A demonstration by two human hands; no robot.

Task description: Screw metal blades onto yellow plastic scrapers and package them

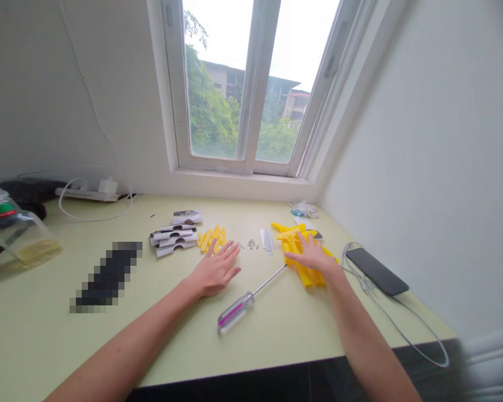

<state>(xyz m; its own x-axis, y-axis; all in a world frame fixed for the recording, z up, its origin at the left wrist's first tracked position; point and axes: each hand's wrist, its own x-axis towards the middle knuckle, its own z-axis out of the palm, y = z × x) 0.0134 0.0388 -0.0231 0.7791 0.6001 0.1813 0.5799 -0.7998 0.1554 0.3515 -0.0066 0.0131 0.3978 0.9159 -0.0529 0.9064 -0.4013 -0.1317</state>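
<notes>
My left hand (217, 269) lies palm down on the table with its fingers spread, just in front of a group of small yellow plastic pieces (218, 235). Beside its fingertips are little piles of metal screws (252, 244). Over a heap of larger yellow plastic parts (312, 277) rests my right hand (311, 254), fingers apart; it partly hides them. A screwdriver (236, 311) with a clear, purple-streaked handle lies between my hands, its tip at the yellow parts. Flat silvery strips (267, 242), perhaps blades, sit left of that heap.
Several white sleeves or small boxes (176, 241) are stacked at the back left. A large clear bottle (20, 234) of yellowish liquid stands far left, near a power strip (88, 194). A dark phone (377, 271) and white cable (421, 360) lie right. Pixelation covers a dark object.
</notes>
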